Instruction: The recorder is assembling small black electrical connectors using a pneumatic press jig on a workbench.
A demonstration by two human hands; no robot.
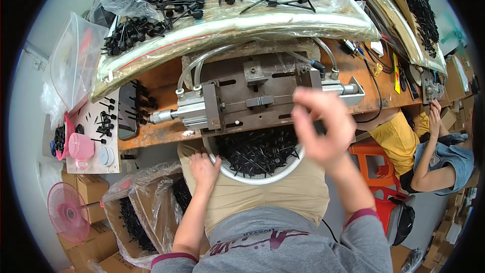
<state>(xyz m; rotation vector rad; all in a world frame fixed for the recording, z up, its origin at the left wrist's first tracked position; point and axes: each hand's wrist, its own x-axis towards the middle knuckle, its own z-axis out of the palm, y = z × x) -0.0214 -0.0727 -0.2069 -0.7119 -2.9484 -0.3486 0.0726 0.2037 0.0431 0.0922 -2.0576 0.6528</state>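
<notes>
My left hand (204, 170) lies flat on my left thigh, its thumb by the rim of a round white basin (247, 181). Many black plastic pieces with thin stems (257, 151) fill the basin in my lap. My right hand (326, 127) is raised in front of the right end of a metal clamping fixture (237, 114). Its fingers are bent and smeared by motion, so I cannot tell whether they hold anything. At the fixture's middle sits a small grey block (259, 101). The right hand covers part of the fixture's right side.
Air cylinders (192, 111) with clear hoses flank the fixture on the wooden bench (151, 134). A plastic-lined tray (237, 23) heaped with black pieces stands behind. At left are a pink cup (81, 146), a fan (69, 212) and a lined carton (151, 197). A co-worker (439, 159) sits at right.
</notes>
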